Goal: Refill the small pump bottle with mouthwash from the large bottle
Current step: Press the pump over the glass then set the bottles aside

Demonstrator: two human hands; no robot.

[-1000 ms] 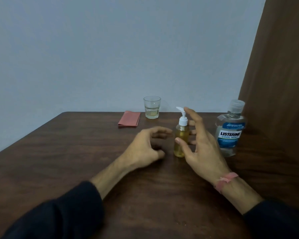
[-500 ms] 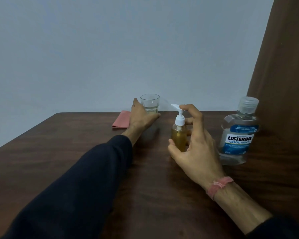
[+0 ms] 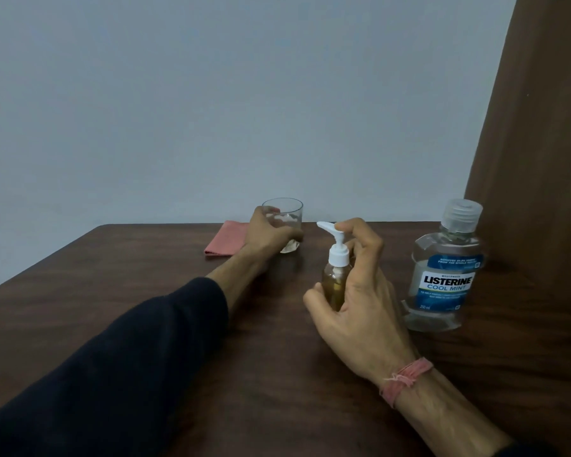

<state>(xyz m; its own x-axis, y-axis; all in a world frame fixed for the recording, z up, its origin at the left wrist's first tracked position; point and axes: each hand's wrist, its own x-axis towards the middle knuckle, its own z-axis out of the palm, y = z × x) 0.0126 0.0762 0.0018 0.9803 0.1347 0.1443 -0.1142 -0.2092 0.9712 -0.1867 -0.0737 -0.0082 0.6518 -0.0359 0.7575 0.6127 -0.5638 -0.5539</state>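
1. The right hand (image 3: 360, 291) curls around the pump bottle (image 3: 335, 275), thumb on its near side and a bent finger resting on the white pump head. The bottle stands upright toward the middle of the tabletop (image 3: 145, 275), nearer the right edge. Pressing down now would squirt the amber liquid across the wood, since the nozzle points left at open tabletop.
2. The left hand (image 3: 264, 232) wraps its fingers around the glass (image 3: 285, 225), close to the far edge. A little liquid seems to sit in it. A quick drag toward the bottle could slop it out or tip the glass; I judge the reach long enough to make the hold awkward.
3. The mouthwash bottle (image 3: 445, 275) stands capped just beside the right hand, close to the right edge. A backward swing of that wrist or elbow could knock it over or off the tabletop.
4. The pump top looks screwed on, so refilling has not begun. Unscrewing it one-handed could spin the whole bottle; the small base offers little stability.
5. The bottle's neck is narrow. Pouring straight from the large bottle risks overflow, and the pink cloth (image 3: 226, 240) lies well apart at the far edge, partly behind the left wrist.
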